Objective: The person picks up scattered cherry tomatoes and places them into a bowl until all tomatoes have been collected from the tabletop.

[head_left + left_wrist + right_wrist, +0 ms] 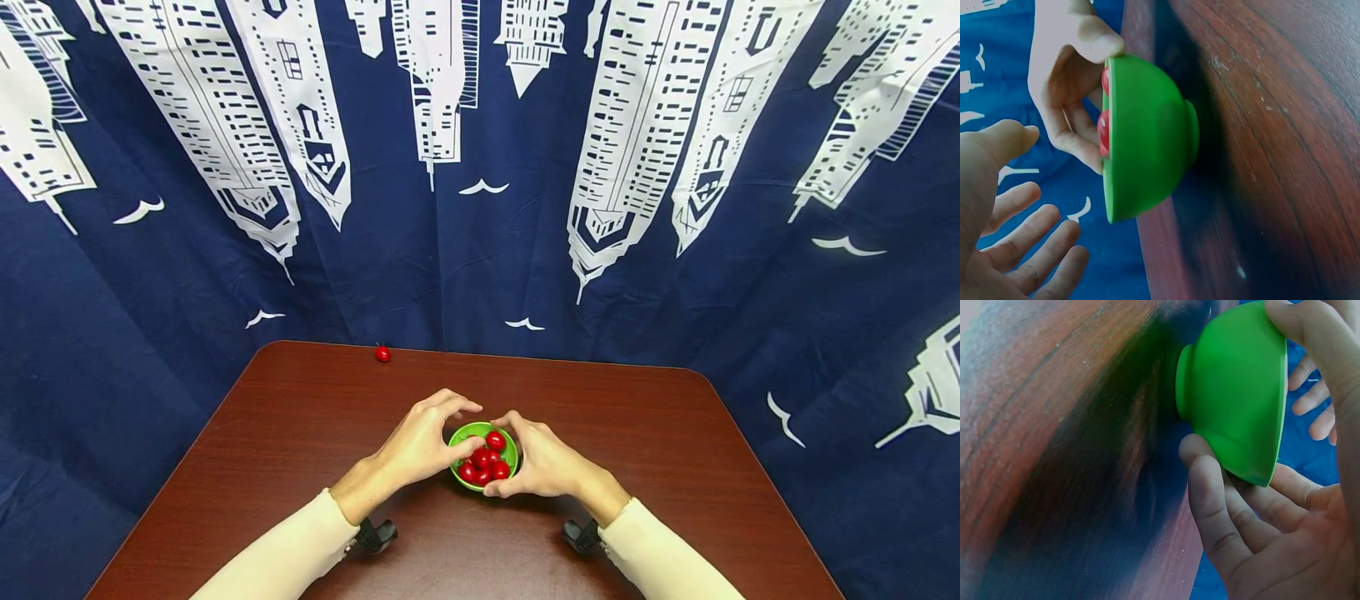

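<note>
A green bowl [472,428] holds several cherry tomatoes [483,458], red and glossy. My right hand [551,460] grips the bowl from the right, thumb at the near rim and fingers around the far side. In the right wrist view, fingertips [1205,481] lie against the bowl's lower wall. The bowl's base stands close over the dark table, its shadow beside it in the left wrist view. On the left, my left hand [423,442] is spread with relaxed fingers, its thumb overlapping the bowl in the head view. The left wrist view shows a gap between this hand and the bowl [1147,137].
A single red cherry tomato [382,354] lies at the far edge of the brown wooden table [600,400], left of centre. Behind the table hangs a blue cloth [480,250] printed with white buildings and birds. Each wrist wears a small black camera.
</note>
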Demonstrator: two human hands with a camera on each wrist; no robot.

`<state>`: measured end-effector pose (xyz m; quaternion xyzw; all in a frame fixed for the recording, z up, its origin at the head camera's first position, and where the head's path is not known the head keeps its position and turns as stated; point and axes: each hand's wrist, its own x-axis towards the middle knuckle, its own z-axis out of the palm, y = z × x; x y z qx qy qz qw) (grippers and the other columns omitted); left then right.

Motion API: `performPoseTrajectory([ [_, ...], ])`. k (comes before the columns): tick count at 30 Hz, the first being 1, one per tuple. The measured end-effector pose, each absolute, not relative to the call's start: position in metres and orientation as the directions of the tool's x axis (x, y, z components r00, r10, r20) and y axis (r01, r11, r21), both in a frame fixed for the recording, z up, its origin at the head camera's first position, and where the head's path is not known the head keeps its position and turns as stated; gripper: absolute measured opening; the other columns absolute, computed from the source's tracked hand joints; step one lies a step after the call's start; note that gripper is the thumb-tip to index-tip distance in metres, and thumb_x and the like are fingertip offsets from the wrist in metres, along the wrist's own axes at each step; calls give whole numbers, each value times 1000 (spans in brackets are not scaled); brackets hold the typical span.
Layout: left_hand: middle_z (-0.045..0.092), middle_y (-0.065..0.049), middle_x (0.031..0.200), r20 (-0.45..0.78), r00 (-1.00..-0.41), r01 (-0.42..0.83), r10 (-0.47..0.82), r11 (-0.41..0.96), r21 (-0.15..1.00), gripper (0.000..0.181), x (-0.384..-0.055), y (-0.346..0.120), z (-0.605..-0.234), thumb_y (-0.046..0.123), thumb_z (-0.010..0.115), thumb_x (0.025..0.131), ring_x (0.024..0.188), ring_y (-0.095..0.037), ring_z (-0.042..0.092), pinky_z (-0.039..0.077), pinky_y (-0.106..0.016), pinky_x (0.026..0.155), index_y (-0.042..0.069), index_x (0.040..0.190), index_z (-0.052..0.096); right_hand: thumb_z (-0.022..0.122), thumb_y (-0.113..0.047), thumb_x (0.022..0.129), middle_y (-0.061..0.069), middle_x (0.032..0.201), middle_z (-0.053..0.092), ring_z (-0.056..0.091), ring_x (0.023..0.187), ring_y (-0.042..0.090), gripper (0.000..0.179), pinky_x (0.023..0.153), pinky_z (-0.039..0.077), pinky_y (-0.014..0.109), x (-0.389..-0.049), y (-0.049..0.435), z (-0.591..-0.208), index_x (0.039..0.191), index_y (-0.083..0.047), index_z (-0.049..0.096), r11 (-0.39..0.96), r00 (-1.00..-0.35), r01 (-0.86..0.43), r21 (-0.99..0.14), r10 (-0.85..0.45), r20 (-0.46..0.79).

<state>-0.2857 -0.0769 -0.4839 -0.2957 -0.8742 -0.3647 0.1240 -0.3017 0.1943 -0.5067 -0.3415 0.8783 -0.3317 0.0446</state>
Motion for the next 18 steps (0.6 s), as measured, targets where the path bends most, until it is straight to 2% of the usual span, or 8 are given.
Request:
performPoseTrajectory([
  [11, 81, -4, 132, 452, -821, 566, 348, 597, 568, 45, -300, -96, -487, 26, 96, 98, 115, -32, 82, 70, -54, 103, 16, 139, 81, 105, -51, 82, 1, 131, 85, 82, 115, 12, 93, 104, 68, 30, -301, 194, -505, 149, -6, 60, 558, -766, -566, -607, -627, 139],
  [18, 81, -5, 134, 433, -854, 507, 288, 646, 570, 47, -310, -109, -490, 30, 95, 99, 118, -32, 80, 69, -49, 103, 16, 141, 82, 106, -51, 81, 2, 130, 85, 82, 113, 11, 94, 102, 68, 29, -301, 193, -505, 149, -5, 61, 561, -770, -562, -608, -623, 137],
])
